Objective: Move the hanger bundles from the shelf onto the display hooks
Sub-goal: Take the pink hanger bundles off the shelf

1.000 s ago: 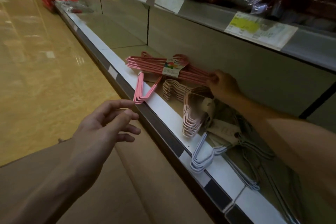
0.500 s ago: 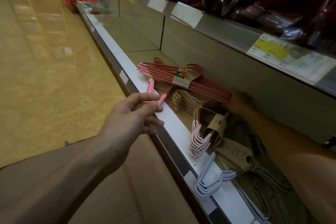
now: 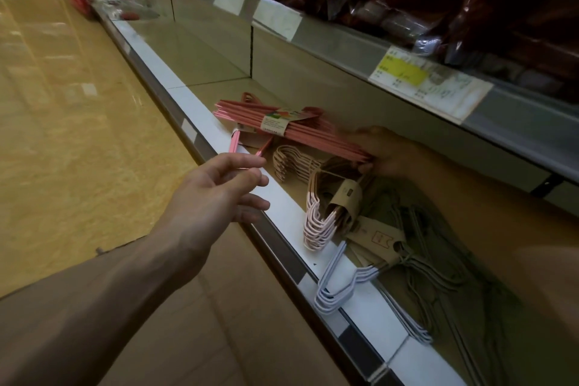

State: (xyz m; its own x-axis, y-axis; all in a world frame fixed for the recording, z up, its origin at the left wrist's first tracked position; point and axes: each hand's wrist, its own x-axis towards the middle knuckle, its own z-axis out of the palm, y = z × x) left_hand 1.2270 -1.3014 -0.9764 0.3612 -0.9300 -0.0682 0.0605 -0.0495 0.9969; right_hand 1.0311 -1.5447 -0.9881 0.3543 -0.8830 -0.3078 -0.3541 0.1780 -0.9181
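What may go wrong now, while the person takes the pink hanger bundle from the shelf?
The right hand grips the pink hanger bundle only at one end, so it may sag or slip. Its hooks may snag the pale pink bundle beside it. The left hand is open and not yet supporting anything.

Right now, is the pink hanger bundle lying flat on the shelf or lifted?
Cannot tell for sure. The pink hanger bundle lies level over the shelf; the right hand grips its end.
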